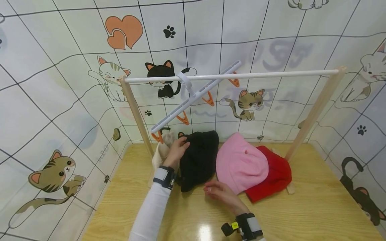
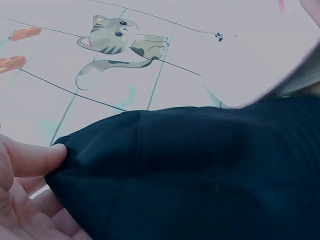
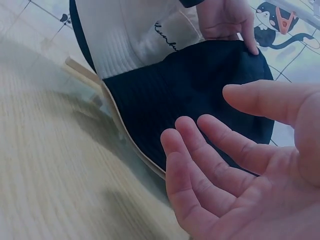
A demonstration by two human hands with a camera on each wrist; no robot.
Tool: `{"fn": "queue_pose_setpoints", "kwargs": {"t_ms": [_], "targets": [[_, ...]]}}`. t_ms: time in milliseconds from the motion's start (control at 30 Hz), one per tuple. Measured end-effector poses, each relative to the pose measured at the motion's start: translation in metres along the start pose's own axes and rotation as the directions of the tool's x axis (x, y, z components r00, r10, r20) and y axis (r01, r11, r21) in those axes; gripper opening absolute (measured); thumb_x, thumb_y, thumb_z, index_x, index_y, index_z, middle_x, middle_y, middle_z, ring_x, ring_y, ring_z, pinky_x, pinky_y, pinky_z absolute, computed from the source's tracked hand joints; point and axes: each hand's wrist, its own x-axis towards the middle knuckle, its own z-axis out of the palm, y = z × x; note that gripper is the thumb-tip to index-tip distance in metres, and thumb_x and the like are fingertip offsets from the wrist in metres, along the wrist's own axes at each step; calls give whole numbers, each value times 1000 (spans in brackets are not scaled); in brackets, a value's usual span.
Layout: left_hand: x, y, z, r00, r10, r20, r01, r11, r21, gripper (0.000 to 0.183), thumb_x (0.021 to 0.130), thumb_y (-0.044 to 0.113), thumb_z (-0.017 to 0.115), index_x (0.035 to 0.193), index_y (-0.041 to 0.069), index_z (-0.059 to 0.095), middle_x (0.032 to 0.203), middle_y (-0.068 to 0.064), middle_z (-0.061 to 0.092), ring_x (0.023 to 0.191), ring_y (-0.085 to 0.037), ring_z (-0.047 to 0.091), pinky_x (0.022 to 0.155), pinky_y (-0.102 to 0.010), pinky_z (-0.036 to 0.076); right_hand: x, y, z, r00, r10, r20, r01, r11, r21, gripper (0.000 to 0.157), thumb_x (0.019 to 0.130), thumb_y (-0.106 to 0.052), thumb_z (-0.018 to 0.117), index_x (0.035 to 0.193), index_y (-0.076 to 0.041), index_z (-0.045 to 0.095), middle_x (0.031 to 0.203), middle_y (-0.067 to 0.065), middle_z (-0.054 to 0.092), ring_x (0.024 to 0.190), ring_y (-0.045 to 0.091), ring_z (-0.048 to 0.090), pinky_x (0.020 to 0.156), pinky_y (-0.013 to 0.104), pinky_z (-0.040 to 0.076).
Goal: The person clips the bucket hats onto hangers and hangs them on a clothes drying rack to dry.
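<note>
A black bucket hat (image 1: 199,159) stands tilted on the table, its crown toward the wall. My left hand (image 1: 177,150) pinches the crown's edge; in the left wrist view the thumb (image 2: 37,159) lies on the near side and the fingers go behind the cloth. Close to the hat's lower brim, my right hand (image 1: 224,196) hovers with loosely bent fingers (image 3: 187,132), holding nothing. A cream hat (image 3: 117,35) with dark script sits left of the black one, partly hidden by my left arm. To the right a pink hat (image 1: 238,164) overlaps a red hat (image 1: 274,175).
A rack with a white rod (image 1: 265,75) and wooden posts (image 1: 316,110) spans the wooden table (image 1: 316,207). From the rod hangs a pale hanger (image 1: 196,97) with several orange clips (image 1: 183,117), above the hats. Cat-print walls (image 1: 202,26) close off the back and sides.
</note>
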Motion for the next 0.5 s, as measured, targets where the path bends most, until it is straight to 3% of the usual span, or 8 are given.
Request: {"fn": "queue_pose_setpoints", "kwargs": {"t_ms": [67,133,267,333,500], "targets": [[2,0,-1,1000,20,7,-20,1000,-18,36,97,10,57,128,-8,55,130,-24,53,118,-36,52,98,-48,40,1,-2,0,1000,-11,9,11,1000,-8,42,99,-14,54,128,16,46,123,25,56,110,31,58,97,39,44],[8,-9,-3,996,84,19,-84,996,-35,33,97,15,59,124,-4,59,123,-20,58,110,-31,56,93,-43,45,2,-4,-1,999,-32,18,32,999,-21,43,99,-13,53,128,17,44,123,26,56,111,32,58,96,38,45],[7,-5,-5,994,111,23,-111,994,-12,27,97,14,58,117,-3,62,115,-19,62,104,-30,59,89,-42,46,6,-6,-2,997,-69,17,70,997,-37,41,98,-11,54,127,18,45,121,26,57,110,32,58,96,39,45],[1,8,-5,998,62,16,-62,998,1,26,97,9,56,118,-6,60,117,-22,61,108,-34,57,93,-46,44,8,-9,-3,996,-86,20,87,995,-44,40,98,-9,54,126,17,46,121,27,57,110,34,58,97,42,44],[0,15,-3,1000,2,1,-2,1000,26,32,98,7,55,125,-9,56,126,-25,56,115,-36,53,96,-45,42,18,-24,-7,996,-93,12,93,994,-64,38,97,-10,54,126,13,48,123,27,55,113,42,53,99,45,41]]}}
